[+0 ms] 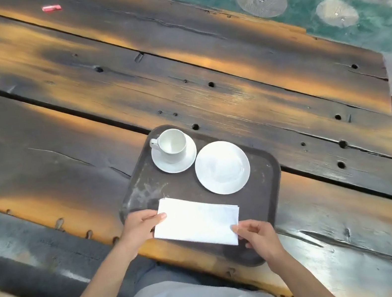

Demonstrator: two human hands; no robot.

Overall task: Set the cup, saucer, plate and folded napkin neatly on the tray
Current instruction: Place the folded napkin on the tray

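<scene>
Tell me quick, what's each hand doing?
Left hand: closed on the napkin's left edge.
Right hand: closed on the napkin's near right corner.

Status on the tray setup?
Both hands, left and right, pinching napkin over tray. Cup on saucer, plate placed. Nothing obstructing.

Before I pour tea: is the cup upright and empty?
Yes. The cup stands upright on its saucer, mouth up, its white inside bare.
</scene>
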